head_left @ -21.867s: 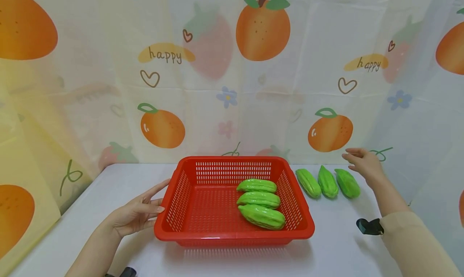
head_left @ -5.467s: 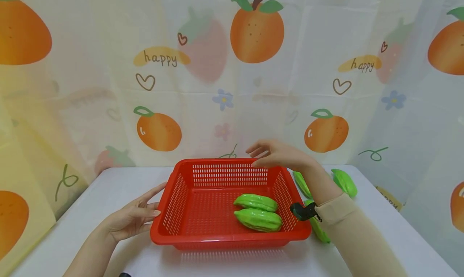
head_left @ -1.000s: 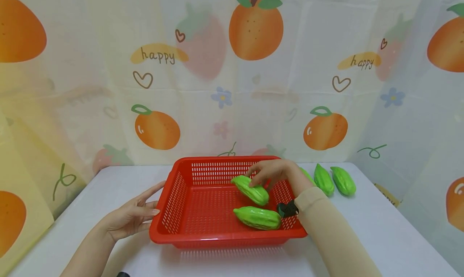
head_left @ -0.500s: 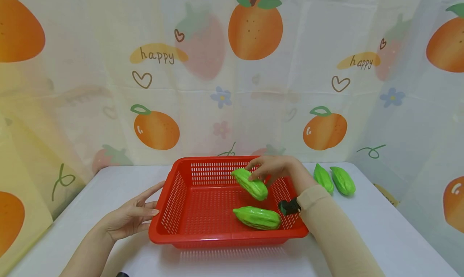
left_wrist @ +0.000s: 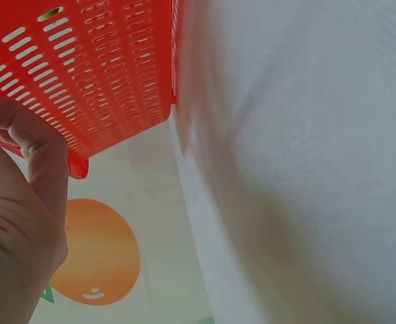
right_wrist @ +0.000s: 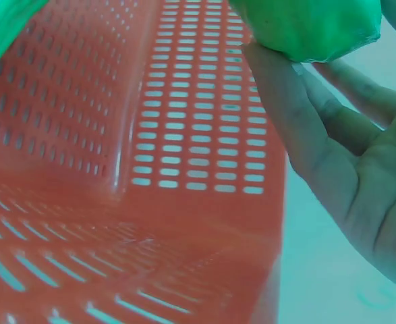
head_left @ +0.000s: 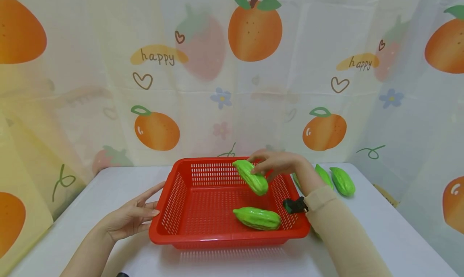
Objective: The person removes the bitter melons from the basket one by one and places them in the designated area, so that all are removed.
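a glossy green, ridged, oblong vegetable (head_left: 251, 177) is held by the right hand (head_left: 277, 163) over the right rear part of a red plastic basket with slotted walls (head_left: 224, 240). its sides are clamped between thumb and fingers, and it is held tilted, with its pointed end raised toward the back left. whether the rear wall is touched by it cannot be told. a second green vegetable (head_left: 257, 218) is laid lengthwise on the basket floor, near the front right corner. the basket's left rim is touched by the left hand (head_left: 132, 217), whose fingers are spread apart, with the thumb tip rested on the rim.

the basket is set on a white desk (head_left: 380, 236). more green vegetables (head_left: 342, 181) are placed on the desk to the right of it, some partly hidden by the right forearm. a beige sleeve (head_left: 344, 228) is worn on that arm, with a small black device (head_left: 295, 205) fastened at the wrist. behind the desk, a pale curtain (head_left: 282, 87) printed with oranges is hung.
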`<action>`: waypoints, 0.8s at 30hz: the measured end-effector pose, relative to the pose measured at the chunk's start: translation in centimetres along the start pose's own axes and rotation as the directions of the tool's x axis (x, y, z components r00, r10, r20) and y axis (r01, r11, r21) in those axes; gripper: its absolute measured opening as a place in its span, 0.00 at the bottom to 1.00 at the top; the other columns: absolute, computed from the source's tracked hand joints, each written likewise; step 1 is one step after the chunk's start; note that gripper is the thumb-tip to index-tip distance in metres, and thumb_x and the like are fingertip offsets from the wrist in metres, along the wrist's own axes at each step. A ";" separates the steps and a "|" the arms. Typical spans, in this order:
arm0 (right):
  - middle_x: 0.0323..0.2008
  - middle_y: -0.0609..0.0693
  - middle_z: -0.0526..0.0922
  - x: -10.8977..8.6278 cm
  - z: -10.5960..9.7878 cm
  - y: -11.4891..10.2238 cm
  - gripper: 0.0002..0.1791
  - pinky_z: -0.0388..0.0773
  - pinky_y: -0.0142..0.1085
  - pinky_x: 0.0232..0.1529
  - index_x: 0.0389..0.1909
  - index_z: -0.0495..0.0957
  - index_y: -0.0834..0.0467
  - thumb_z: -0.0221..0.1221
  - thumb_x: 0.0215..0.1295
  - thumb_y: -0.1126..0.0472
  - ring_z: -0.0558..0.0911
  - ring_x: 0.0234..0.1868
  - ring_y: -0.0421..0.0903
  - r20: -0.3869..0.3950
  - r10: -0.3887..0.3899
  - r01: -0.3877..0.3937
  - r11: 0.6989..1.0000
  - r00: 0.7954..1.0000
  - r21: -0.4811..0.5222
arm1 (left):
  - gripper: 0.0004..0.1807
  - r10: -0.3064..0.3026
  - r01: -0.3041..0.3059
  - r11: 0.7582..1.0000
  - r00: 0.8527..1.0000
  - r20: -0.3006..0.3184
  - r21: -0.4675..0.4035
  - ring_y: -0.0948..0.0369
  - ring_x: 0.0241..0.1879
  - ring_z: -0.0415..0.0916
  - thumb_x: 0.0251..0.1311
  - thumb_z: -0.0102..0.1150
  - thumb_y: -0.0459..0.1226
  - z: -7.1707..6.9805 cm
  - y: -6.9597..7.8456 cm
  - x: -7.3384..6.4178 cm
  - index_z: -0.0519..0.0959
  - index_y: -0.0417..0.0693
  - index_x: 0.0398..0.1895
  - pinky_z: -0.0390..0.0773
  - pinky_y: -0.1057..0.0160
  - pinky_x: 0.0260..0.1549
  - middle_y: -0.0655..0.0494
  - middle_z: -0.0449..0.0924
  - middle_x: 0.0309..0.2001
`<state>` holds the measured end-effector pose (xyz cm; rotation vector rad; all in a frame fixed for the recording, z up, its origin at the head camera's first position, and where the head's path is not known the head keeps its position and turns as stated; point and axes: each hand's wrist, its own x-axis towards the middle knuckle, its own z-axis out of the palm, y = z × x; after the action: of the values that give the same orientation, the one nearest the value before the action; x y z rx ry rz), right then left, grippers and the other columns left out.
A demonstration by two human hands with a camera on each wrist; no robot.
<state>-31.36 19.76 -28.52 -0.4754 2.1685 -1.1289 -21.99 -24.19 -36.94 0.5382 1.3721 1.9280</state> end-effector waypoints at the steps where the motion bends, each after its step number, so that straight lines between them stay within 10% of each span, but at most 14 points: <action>1: 0.68 0.58 0.62 -0.1 0.0 0.0 0.34 0.85 0.41 0.46 0.71 0.60 0.56 0.59 0.68 0.56 0.77 0.44 0.47 -0.001 -0.006 0.006 1.000 1.000 0.006 | 0.39 -0.001 0.001 1.000 1.000 -0.001 -0.001 0.62 0.47 0.85 0.71 0.39 0.26 0.0 0.0 0.0 0.51 0.75 0.76 0.84 0.60 0.51 0.60 0.81 0.56; 24: 0.68 0.56 0.68 -3.6 -0.7 -0.8 0.30 0.83 0.41 0.47 0.70 0.61 0.48 0.58 0.69 0.54 0.76 0.57 0.51 -0.057 -0.113 0.113 0.993 0.992 -0.019 | 0.37 -0.007 0.007 1.000 1.000 -0.013 0.001 0.62 0.47 0.85 0.72 0.40 0.27 0.1 0.0 0.0 0.54 0.76 0.74 0.84 0.59 0.52 0.60 0.81 0.57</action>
<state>-29.18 21.77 -26.19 -0.5856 2.2258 -1.2010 -21.92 -24.17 -36.90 0.5208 1.3817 1.9284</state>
